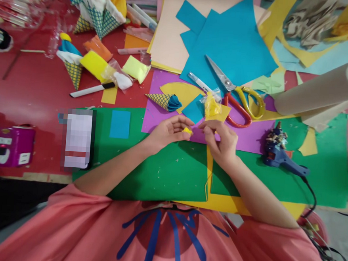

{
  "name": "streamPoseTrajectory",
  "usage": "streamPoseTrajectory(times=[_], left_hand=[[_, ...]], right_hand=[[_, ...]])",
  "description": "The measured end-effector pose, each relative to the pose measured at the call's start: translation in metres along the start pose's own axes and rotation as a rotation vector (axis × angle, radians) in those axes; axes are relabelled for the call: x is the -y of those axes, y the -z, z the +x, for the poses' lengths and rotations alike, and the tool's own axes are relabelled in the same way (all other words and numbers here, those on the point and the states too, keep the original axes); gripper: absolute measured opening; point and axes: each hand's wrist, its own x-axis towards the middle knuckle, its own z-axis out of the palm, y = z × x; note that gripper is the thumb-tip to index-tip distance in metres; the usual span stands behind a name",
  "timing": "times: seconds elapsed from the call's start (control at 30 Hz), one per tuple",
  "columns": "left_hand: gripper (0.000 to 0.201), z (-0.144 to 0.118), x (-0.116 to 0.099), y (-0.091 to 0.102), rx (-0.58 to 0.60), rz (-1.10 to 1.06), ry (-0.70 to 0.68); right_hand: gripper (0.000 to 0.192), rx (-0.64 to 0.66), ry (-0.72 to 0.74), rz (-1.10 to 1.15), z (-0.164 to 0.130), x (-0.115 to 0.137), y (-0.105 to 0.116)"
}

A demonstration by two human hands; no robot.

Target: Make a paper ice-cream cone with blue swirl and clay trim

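My left hand (167,131) holds a small yellow piece (187,130) at its fingertips, above the green sheet (165,169). Close beside it, my right hand (222,144) pinches a long thin yellow paper strip (209,164) that trails down toward me over the green sheet. Both hands meet over the edge of a purple sheet (247,137). Just beyond them lie a checked paper cone with blue filling (164,100), a blue square (193,109) and a small bag of yellow material (212,105).
Red-and-yellow-handled scissors (234,95) lie on blue paper (233,43). A blue glue gun (279,155) with its cord rests to the right. A purple device (13,145) sits at left, finished cones (74,66) and a marker (92,89) further back, a paper roll (319,91) at right.
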Motion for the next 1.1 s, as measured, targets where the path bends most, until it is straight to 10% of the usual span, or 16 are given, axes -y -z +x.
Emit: streamPoseTrajectory(times=[0.2, 0.53, 0.8, 1.1], left_hand=[[0.052, -0.003, 0.001, -0.002, 0.018, -0.069, 0.036], [0.051, -0.004, -0.001, -0.006, 0.123, -0.123, 0.103], [0.041, -0.002, -0.003, -0.004, 0.019, -0.183, 0.080], [0.045, -0.002, -0.005, -0.002, 0.006, -0.149, 0.064]], right_hand=[[0.042, 0.096, 0.249, 0.057, -0.002, 0.007, -0.013], [0.018, 0.022, 0.165, 0.188, -0.006, 0.001, -0.011], [0.044, -0.044, 0.073, 0.110, -0.007, 0.000, -0.009], [0.010, -0.010, 0.005, 0.244, -0.003, 0.001, -0.009]])
